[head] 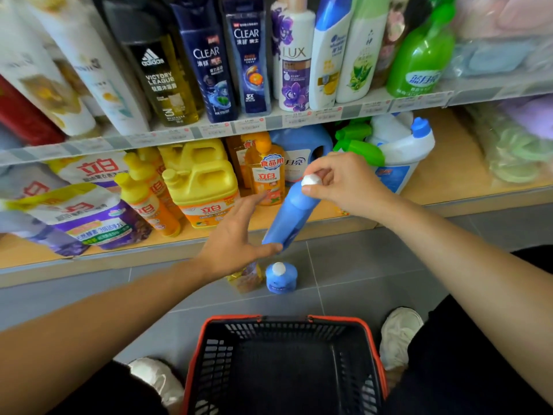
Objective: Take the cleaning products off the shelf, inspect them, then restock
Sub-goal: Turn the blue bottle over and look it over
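Bright, even indoor light; wide-angle frame, soft at the edges.
Strong barrel bend is seen along the shelf edge (pixel 269 121); bottles (pixel 45 70) far left and towels (pixel 508 49) far right are smeared. Centre labels (pixel 206 53) are resolved sharply. Only faint shadows are cast on the floor (pixel 359 265).

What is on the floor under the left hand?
A yellow-orange container, its upper part hidden by the left hand, beside a squat blue bottle. Label unreadable.

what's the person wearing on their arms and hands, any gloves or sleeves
Nothing is worn on either. The left hand and right hand are bare, with no gloves, rings or watch in view. The left forearm and right forearm are uncovered to the frame edge; no sleeve shows.
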Demonstrator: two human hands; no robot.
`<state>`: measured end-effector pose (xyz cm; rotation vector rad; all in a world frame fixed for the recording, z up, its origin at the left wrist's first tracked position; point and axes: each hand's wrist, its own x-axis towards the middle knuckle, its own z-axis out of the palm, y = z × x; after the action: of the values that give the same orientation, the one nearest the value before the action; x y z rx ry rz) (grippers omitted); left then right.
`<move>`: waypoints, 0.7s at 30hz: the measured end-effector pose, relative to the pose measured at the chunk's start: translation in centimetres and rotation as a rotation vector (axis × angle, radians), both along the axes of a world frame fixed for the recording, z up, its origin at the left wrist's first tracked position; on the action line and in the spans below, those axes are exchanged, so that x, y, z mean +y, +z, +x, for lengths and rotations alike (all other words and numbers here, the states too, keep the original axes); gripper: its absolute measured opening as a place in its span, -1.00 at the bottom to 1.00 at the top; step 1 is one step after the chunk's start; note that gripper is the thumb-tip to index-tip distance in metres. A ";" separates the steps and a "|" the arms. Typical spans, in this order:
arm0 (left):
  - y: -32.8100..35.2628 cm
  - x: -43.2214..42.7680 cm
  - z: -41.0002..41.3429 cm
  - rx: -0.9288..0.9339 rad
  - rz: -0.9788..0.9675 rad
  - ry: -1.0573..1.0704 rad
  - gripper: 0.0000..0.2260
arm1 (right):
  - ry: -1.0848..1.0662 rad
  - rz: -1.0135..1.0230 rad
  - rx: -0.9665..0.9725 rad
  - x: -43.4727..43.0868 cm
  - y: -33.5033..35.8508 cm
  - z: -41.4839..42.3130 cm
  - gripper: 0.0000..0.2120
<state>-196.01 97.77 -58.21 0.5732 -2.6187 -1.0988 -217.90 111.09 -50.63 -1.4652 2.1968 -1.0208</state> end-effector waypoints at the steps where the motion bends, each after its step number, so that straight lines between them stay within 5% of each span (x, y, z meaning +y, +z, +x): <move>1: 0.9 0.2 0.5 0.012 0.017 -0.011 -0.11 | 0.032 -0.022 -0.056 0.2 0.3 0.6 -0.85; 8: 2.8 1.8 3.8 0.090 0.158 -0.025 -0.37 | 0.164 -0.135 -0.309 1.2 0.9 3.9 -0.87; 14: 2.3 1.1 3.3 0.074 0.436 -0.110 -0.43 | 0.343 -0.013 -0.225 1.6 1.5 3.1 -0.76; 21: 1.3 -0.4 3.5 -0.027 0.500 -0.221 -0.46 | 0.391 0.070 -0.168 1.4 0.7 2.9 -0.78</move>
<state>-192.52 97.37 -56.87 0.3929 -2.4684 -1.8497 -215.04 112.47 -49.95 -1.6260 1.7224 -0.8857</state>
